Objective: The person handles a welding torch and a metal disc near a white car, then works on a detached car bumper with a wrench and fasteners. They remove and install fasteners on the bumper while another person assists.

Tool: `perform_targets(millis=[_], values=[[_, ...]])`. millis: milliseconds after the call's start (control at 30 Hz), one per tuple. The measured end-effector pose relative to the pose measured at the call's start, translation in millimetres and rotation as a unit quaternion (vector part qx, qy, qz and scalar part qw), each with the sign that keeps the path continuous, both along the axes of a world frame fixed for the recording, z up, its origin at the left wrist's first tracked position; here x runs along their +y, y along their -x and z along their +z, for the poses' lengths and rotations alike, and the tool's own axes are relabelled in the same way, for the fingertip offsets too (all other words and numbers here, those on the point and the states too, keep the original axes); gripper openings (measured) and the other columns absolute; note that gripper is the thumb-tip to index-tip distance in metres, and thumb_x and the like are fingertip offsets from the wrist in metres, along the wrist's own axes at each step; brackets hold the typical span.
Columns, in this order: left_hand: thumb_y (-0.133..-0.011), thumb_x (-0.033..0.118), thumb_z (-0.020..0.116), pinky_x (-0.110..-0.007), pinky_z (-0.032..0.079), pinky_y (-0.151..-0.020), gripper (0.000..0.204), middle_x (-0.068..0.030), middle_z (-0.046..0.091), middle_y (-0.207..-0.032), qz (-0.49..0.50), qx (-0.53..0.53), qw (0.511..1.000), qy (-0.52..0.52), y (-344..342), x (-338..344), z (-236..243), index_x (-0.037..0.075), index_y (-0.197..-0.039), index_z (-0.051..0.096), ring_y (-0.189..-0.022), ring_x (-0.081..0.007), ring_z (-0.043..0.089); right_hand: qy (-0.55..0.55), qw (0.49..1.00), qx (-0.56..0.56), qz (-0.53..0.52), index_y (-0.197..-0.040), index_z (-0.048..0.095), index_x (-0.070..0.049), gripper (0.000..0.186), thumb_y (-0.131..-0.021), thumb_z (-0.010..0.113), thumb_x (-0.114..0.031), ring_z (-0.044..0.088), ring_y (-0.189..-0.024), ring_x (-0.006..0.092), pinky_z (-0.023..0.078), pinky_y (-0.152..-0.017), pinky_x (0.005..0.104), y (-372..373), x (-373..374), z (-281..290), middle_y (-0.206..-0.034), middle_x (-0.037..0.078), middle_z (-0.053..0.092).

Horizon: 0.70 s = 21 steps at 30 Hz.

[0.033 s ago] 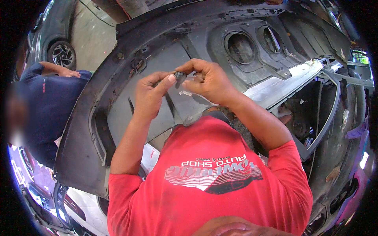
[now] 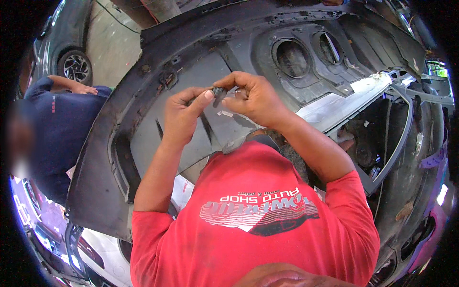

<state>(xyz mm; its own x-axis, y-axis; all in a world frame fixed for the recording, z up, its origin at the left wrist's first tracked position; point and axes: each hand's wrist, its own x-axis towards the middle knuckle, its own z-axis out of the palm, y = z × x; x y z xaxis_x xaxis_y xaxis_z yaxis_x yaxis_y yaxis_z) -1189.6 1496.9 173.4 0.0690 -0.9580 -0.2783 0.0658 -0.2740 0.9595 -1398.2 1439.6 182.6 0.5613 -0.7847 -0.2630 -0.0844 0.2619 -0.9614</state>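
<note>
Above a large dark grey car bumper cover (image 2: 167,115), both hands meet at a small dark ribbed piece (image 2: 219,93), perhaps a clip; its exact kind is too small to tell. My left hand (image 2: 185,112) pinches it from the left between thumb and fingers. From the right, my right hand (image 2: 253,98) holds it with thumb and forefinger, the other fingers curled in. A small pale tag (image 2: 225,114) shows on the panel just below the fingers.
Two round openings (image 2: 292,57) pierce the panel at the far right. A car door frame (image 2: 399,143) stands at the right, and a white panel (image 2: 344,103) lies beside it. At the left sits another person in a dark shirt (image 2: 67,119); behind is a car wheel (image 2: 75,67).
</note>
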Motion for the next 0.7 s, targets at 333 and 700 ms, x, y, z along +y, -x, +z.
perform_targets(millis=[333, 700], values=[[-0.097, 0.026, 0.074, -0.023, 0.036, -0.060, 0.025, 0.0046, 0.062, -0.077, 0.004, -0.058, 0.997, 0.049, 5, -15, -5, 0.000, -0.097, 0.078, -0.069, -0.0033, 0.049, 0.033, 0.997, -0.067, -0.013, -0.122, 0.069, 0.001, 0.036, -0.088, 0.074, -0.004, 0.058, -0.078, 0.0033, 0.046, -0.066, 0.0203, 5, -16, 0, -0.103, 0.002, 0.069], [-0.097, 0.027, 0.074, -0.024, 0.035, -0.058, 0.028, 0.0061, 0.058, -0.074, -0.009, -0.024, 0.999, 0.035, 10, -24, -1, 0.000, -0.104, 0.079, -0.066, -0.0038, 0.047, -0.027, 0.998, -0.057, -0.014, -0.120, 0.071, -0.001, 0.035, -0.086, 0.077, -0.008, 0.064, -0.099, 0.0152, 0.052, -0.092, 0.0305, 14, -23, 7, -0.106, 0.006, 0.071]])
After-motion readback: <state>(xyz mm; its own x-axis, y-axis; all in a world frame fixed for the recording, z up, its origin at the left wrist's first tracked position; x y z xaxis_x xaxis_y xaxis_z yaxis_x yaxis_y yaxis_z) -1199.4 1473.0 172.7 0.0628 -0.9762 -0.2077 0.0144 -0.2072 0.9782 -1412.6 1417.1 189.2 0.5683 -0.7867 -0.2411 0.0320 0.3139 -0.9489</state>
